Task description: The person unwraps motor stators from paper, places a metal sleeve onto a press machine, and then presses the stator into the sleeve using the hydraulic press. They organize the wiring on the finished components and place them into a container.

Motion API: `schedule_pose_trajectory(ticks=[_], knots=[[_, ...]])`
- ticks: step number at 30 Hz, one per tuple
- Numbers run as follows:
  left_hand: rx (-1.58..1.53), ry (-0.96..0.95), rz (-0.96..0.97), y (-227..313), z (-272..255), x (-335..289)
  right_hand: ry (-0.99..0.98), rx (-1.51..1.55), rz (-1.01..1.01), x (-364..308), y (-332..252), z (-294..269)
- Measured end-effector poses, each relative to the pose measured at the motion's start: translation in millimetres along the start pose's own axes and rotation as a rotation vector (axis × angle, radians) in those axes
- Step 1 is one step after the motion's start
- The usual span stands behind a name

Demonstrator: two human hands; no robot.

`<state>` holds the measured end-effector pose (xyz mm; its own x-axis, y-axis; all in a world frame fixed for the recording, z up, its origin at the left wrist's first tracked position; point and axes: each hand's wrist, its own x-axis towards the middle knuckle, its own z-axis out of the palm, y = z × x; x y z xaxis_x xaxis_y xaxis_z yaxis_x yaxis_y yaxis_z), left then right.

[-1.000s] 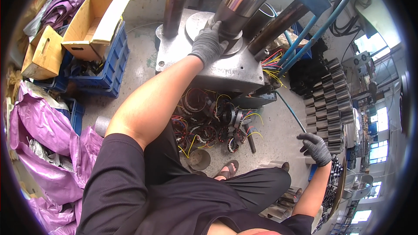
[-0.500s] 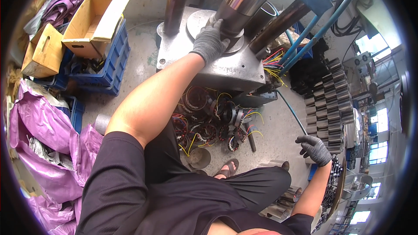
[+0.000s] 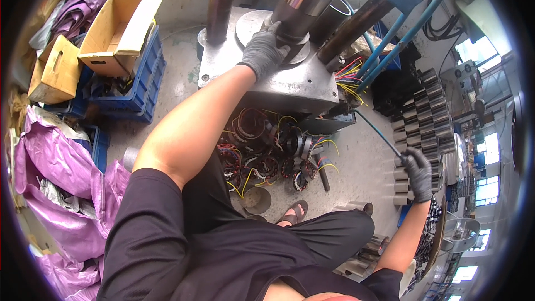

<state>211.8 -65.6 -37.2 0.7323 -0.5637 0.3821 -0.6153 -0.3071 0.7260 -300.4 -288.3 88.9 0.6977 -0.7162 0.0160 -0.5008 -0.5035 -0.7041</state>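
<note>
My left hand (image 3: 261, 51), in a grey knit glove, curls its fingers round the lower part of a thick steel cylinder (image 3: 295, 21). That cylinder stands on a round plate (image 3: 247, 24) on top of a heavy metal press base (image 3: 292, 85). At the right, my gloved right hand (image 3: 419, 175) is closed round the end of a thin blue lever rod (image 3: 380, 130), which runs down from the side of the base. Part of the cylinder is hidden behind my left fingers.
Wire-wound motor stators (image 3: 262, 164) with coloured leads lie on the floor below the press. Stacked metal cylinders (image 3: 423, 117) stand at the right. Blue crates (image 3: 146, 72) with cardboard boxes (image 3: 108, 58) and purple sacks (image 3: 61, 150) are at the left.
My right hand has moved up and slightly right and has closed on the lever's end; before, its fingers were spread beside it. My left hand stays at the cylinder.
</note>
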Motion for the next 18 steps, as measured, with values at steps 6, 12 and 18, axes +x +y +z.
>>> schedule_pose_trajectory(ticks=[6, 12, 18], knots=[[-0.129, -0.098, 0.017, 4.6, -21.7, -14.5, 0.745, -0.753, -0.364, 94.6, -11.4, -47.1], [0.13, -0.1, 0.038, -47.7, -37.2, -30.6, 0.772, -0.879, -0.241, 199.2, 14.8, -110.5], [0.329, -0.179, 0.068, -78.0, -56.3, -55.7, 0.863, -0.77, -0.029, 220.3, -27.7, -81.2]])
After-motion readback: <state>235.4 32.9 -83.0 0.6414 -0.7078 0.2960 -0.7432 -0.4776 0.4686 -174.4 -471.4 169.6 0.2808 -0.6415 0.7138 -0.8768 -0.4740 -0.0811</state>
